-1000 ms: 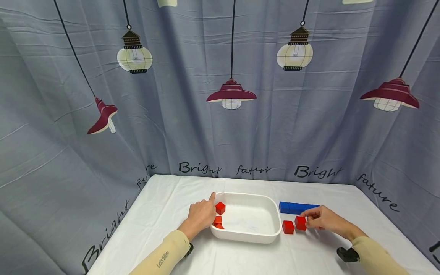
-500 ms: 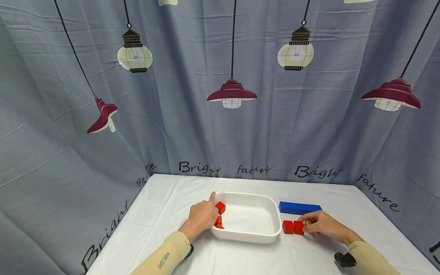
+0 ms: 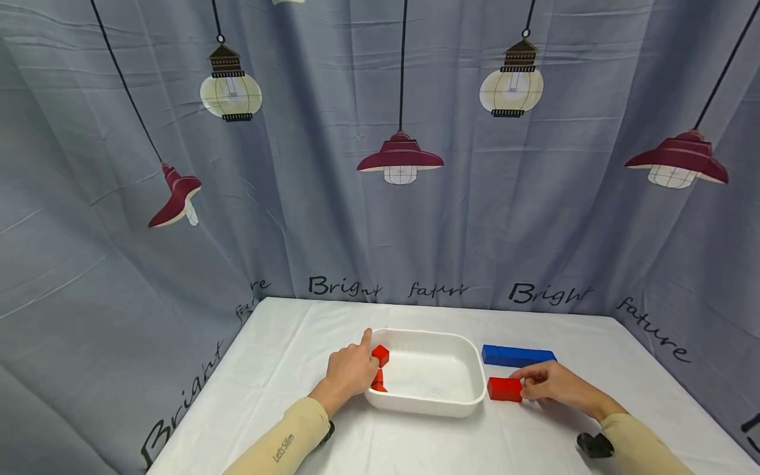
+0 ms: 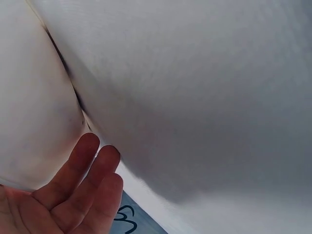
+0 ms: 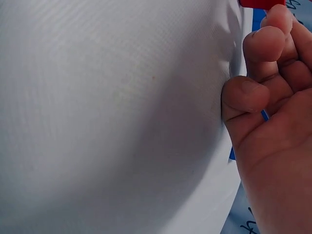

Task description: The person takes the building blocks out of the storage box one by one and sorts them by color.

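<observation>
Carefully: my right hand (image 3: pixel 552 384) pinches the red blocks (image 3: pixel 503 389) just right of the white tray (image 3: pixel 427 406); my left hand (image 3: pixel 351 366) touches it, index straight. I'd fear overpressing leftward, skewing the blocks.

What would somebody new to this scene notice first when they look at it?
Probably the maroon lamp printed at upper center on the gray curtain. Below, on the white tabletop, a bright red row stands out just right of the white tray, with the right hand at its right end. A blue row lies behind it, and more red pieces sit in the tray's left end, near the left hand.
</observation>
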Motion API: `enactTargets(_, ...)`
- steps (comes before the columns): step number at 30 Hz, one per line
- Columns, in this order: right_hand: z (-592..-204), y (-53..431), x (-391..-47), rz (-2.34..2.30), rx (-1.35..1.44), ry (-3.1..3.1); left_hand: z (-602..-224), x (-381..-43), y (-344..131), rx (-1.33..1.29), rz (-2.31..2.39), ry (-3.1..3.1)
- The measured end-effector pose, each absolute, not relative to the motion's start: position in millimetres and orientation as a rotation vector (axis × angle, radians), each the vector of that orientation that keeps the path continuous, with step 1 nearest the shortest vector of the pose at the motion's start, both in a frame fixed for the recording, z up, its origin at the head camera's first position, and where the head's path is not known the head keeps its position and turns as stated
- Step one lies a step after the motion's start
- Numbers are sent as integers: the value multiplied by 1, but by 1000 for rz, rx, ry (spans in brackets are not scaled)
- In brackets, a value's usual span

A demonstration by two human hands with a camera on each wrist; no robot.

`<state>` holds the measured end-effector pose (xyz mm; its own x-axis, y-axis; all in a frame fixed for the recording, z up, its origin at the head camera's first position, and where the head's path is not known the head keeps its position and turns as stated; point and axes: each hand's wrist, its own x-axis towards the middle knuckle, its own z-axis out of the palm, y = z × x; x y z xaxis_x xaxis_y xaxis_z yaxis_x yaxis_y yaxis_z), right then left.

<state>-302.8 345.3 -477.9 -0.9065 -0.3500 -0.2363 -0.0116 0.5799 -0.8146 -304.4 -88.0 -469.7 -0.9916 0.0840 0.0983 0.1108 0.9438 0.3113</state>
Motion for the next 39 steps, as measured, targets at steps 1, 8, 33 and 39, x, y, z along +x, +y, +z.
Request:
enactTargets(1,-477,345,-303,-1256,-292,2442,-470,-304,-89,-149,-493,-3016)
enactTargets(8,-467,336,-305,-1268,-312,2468,-469,-302,-91,-152,-498,-3019)
enactTargets(33,-410,233,-329,-1228,-750,2507,-470,-304,-89,-148,-504,-3021)
enactTargets(39,-405,207,-336,-1160,-795,2513,-472,-303,-89,-146,-506,-3005)
